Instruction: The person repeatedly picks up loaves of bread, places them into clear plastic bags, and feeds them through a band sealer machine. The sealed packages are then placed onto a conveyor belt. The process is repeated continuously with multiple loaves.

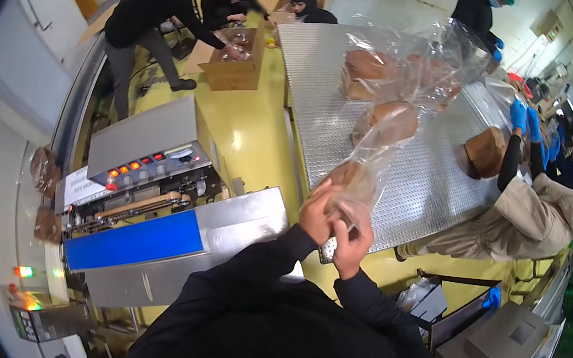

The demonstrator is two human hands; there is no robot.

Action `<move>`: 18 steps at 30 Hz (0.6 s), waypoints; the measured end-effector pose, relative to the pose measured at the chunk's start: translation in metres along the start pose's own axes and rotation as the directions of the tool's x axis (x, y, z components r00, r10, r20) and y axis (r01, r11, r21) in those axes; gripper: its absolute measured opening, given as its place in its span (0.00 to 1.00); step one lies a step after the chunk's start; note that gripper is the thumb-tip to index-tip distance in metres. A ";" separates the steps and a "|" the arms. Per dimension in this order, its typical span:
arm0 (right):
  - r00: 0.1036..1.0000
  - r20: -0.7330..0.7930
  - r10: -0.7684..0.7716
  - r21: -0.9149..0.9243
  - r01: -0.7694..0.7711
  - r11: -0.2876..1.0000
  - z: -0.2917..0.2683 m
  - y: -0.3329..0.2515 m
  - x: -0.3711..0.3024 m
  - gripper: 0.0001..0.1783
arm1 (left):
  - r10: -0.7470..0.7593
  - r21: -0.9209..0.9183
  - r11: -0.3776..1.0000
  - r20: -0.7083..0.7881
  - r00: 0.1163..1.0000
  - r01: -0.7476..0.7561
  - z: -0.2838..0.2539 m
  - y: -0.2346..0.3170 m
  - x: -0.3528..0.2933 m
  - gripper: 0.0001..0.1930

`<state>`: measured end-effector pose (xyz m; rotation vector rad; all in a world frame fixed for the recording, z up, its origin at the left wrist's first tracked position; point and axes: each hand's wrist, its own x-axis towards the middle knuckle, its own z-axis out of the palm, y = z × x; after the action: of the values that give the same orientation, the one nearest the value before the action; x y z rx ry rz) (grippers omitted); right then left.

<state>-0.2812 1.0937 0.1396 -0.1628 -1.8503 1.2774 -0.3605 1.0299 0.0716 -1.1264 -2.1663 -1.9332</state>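
Note:
At the near edge of the perforated metal table (324, 105), both my hands are on a clear plastic bag with a brown bread loaf (356, 180) inside. My left hand (318, 211) is closed round the near left side of the bag. My right hand (353, 244) is closed on the gathered plastic at the near end, thumb bent inward. Just beyond lies another bagged loaf (394, 121), its loose plastic reaching toward my hands. Farther back rest more bagged loaves (368, 67), partly hidden under crumpled film. An unwrapped-looking loaf (485, 152) sits at the table's right side.
To my left stands a bag sealing machine (151, 141) with lit red switches and a blue conveyor belt (136, 239). A co-worker in blue gloves (517, 116) works at the right. Several people handle an open cardboard box (231, 72) at the far left. Metal equipment (495, 348) stands lower right.

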 end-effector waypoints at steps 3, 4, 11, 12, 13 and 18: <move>0.980 -0.093 0.178 -0.013 -0.180 0.984 -0.004 0.023 0.000 0.30 | -0.322 -0.183 0.930 0.008 0.947 0.318 -0.057 0.024 -0.027 0.09; 0.955 -0.140 0.262 -0.010 -0.266 0.964 0.001 0.028 0.006 0.34 | -0.248 -0.150 0.957 0.017 0.969 0.248 -0.079 0.021 -0.036 0.10; 0.763 0.590 0.263 0.423 -0.570 0.705 0.069 0.041 0.023 0.29 | -0.256 -0.154 0.951 0.093 0.962 0.268 -0.213 0.054 -0.071 0.17; 0.785 0.553 0.281 0.377 -0.536 0.756 0.077 0.045 0.014 0.24 | -0.257 -0.151 0.953 0.055 0.965 0.262 -0.226 0.061 -0.075 0.16; 0.799 0.526 0.291 0.327 -0.505 0.798 0.092 0.037 0.005 0.18 | -0.263 -0.143 0.955 0.006 0.965 0.261 -0.241 0.066 -0.084 0.16; 0.910 0.237 0.341 0.240 -0.395 0.887 0.113 0.004 -0.037 0.08 | -0.278 -0.204 0.957 -0.435 0.856 0.207 -0.291 0.057 -0.127 0.18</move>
<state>-0.3389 0.9962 0.1029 -0.2560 -1.8225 1.8676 -0.3621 0.7126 0.1275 -0.3423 -1.9950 -2.2113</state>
